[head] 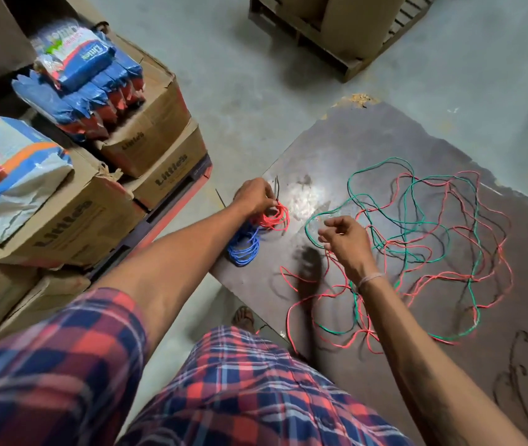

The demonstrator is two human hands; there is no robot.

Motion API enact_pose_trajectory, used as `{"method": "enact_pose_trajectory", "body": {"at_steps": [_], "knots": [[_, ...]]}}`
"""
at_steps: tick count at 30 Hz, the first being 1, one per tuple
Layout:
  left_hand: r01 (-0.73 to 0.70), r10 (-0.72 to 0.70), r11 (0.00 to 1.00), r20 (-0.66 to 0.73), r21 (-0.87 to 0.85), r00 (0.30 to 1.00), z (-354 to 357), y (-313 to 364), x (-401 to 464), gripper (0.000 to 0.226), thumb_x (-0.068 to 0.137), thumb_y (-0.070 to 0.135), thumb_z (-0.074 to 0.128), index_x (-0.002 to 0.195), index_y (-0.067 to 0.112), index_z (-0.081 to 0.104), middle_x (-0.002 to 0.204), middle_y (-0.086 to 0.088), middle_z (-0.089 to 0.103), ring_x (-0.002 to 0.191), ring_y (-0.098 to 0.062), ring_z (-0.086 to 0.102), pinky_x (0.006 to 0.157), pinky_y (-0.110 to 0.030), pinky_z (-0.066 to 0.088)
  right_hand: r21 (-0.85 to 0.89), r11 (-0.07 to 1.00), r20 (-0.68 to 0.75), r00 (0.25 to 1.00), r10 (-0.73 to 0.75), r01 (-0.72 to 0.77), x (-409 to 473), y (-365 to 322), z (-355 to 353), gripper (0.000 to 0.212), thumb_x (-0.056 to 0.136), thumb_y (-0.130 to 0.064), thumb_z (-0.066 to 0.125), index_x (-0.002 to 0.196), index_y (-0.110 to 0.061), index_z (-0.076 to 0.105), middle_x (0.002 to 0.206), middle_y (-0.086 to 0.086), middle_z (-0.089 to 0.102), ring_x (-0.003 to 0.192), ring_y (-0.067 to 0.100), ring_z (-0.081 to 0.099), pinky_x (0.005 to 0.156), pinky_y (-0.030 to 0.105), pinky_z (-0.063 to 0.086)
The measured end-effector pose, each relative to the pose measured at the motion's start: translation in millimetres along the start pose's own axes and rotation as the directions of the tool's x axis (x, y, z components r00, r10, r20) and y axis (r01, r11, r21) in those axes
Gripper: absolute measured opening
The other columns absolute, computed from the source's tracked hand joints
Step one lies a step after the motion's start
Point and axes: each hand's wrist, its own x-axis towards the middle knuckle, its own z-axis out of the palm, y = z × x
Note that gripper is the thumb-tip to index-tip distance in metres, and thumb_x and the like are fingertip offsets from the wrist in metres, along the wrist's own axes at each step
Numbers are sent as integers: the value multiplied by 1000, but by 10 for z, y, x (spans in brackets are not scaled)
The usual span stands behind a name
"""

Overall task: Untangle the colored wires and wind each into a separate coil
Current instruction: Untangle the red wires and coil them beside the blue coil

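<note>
A tangle of loose red wire (430,281), green wire (381,175) and black wire (468,220) is spread over a dark brown board (368,140) on the floor. At the board's left edge lie a wound red coil (277,217) and, just below it, a blue coil (244,249). My left hand (253,196) reaches down onto the red coil and its fingers curl on it. My right hand (346,239) hovers over the tangle's left side with loosely curled fingers; thin wire strands run by the fingertips, and whether it pinches one is unclear.
Stacked cardboard boxes (146,123) with blue packets (85,69) on top stand at the left on an orange pallet (175,201). A wooden pallet with boxes (336,33) stands at the back. My foot (243,317) rests by the board's near edge. Grey concrete floor (240,91) surrounds the board.
</note>
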Motion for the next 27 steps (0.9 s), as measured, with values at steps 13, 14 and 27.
{"method": "enact_pose_trajectory", "body": {"at_steps": [13,14,27], "knots": [[-57,70,994,-145,93,987,152,-22,-121,40,92,20,55,129,7,64,129,-27,59,121,-44,55,104,-43,45,-542,719,250,901,-355,434,-273,74,-267,29,74,-1,61,96,-12,78,96,11,74,89,31,67,80,29,43],[-90,109,989,-170,117,979,176,11,-213,38,92,18,55,127,7,65,126,-26,59,120,-43,54,104,-42,43,-624,599,335,864,-376,502,-312,60,-296,38,68,-7,55,97,-12,80,98,14,72,91,35,62,79,30,38],[162,-172,982,113,95,979,982,322,-1312,50,100,48,50,106,0,63,104,-22,69,97,-36,68,79,-39,52,-676,464,334,799,-500,573,-451,505,-602,17,76,-8,84,92,-11,81,91,12,62,85,35,60,73,37,49]]}}
